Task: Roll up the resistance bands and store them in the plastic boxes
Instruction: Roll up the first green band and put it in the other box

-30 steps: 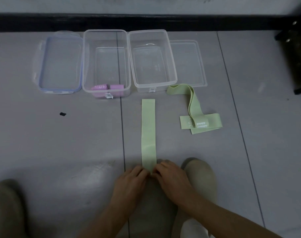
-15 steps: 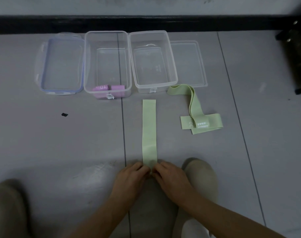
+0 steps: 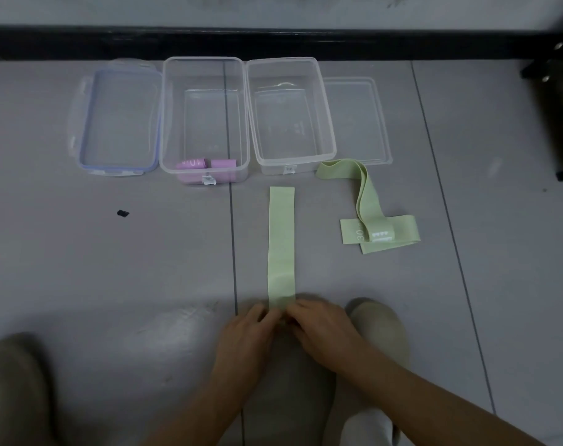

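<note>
A flat green resistance band (image 3: pixel 281 246) lies stretched out on the grey floor, running away from me. My left hand (image 3: pixel 244 339) and my right hand (image 3: pixel 322 333) both pinch its near end, fingertips together. Two more green bands (image 3: pixel 370 217) lie crossed and loose to the right. Two clear plastic boxes stand open at the back: the left box (image 3: pixel 206 62) holds two rolled pink bands (image 3: pixel 206 165), and nothing lies in the right box (image 3: pixel 328 149).
A blue-rimmed lid (image 3: pixel 119 123) lies left of the boxes and a clear lid (image 3: pixel 360 120) lies right of them. A black skirting strip (image 3: pixel 273 43) runs along the wall. Dark furniture feet (image 3: pixel 559 107) stand at far right. My shoe (image 3: pixel 379 329) sits beside my right hand.
The hands stay at the band's near end, with only small finger movements. The view has shifted slightly. The band's far end lies in the same place.
</note>
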The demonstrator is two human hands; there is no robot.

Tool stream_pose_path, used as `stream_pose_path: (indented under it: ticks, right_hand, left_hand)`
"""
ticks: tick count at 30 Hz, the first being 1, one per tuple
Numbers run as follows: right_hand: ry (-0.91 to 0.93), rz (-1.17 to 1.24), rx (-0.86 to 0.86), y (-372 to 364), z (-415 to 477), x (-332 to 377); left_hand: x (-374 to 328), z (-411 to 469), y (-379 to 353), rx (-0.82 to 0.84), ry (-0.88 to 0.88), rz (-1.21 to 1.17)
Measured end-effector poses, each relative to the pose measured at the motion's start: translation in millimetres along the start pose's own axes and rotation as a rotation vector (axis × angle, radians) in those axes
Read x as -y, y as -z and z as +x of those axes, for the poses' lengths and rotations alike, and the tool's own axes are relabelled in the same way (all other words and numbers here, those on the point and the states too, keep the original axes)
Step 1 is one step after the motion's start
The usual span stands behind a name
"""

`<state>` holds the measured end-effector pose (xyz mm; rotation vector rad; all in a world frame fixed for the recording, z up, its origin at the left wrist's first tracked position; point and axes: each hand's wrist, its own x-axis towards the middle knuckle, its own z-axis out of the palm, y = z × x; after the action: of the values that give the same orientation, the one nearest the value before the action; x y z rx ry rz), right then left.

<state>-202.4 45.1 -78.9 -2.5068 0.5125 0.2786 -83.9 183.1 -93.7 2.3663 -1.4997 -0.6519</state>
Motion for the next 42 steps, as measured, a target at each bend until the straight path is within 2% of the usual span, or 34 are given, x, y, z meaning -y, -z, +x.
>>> stream_pose_path:
  ticks: [3, 9, 14, 19, 25, 31, 36, 42]
  right_hand:
    - [-0.016, 0.056, 0.056, 1, 2, -3]
    - [-0.073, 0.121, 0.039, 1, 4, -7]
    - [-0.115, 0.125, 0.023, 0, 6, -5]
    - [-0.085, 0.089, 0.009, -1, 2, 0]
    - [-0.069, 0.027, -0.023, 1, 0, 2]
    - [0.055, -0.139, -0.066, 6, 3, 1]
    - [0.0, -0.085, -0.087, -1, 6, 0]
    - [-0.055, 0.047, -0.071, 1, 3, 1]
  left_hand:
    - [-1, -3, -2, -0.044, -0.034, 0.011]
    - [1, -2, -6, -0.145, -0.071, 0.03]
    - [4, 0, -4, -0.107, -0.137, 0.016]
    - [4, 6, 0, -0.05, -0.064, 0.006]
    - [2, 10, 10, -0.064, -0.038, -0.014]
    - [0, 16, 8, -0.049, 0.036, -0.019]
    - [2, 17, 5, -0.062, 0.062, -0.072]
    - [4, 16, 9, -0.086, 0.008, -0.057]
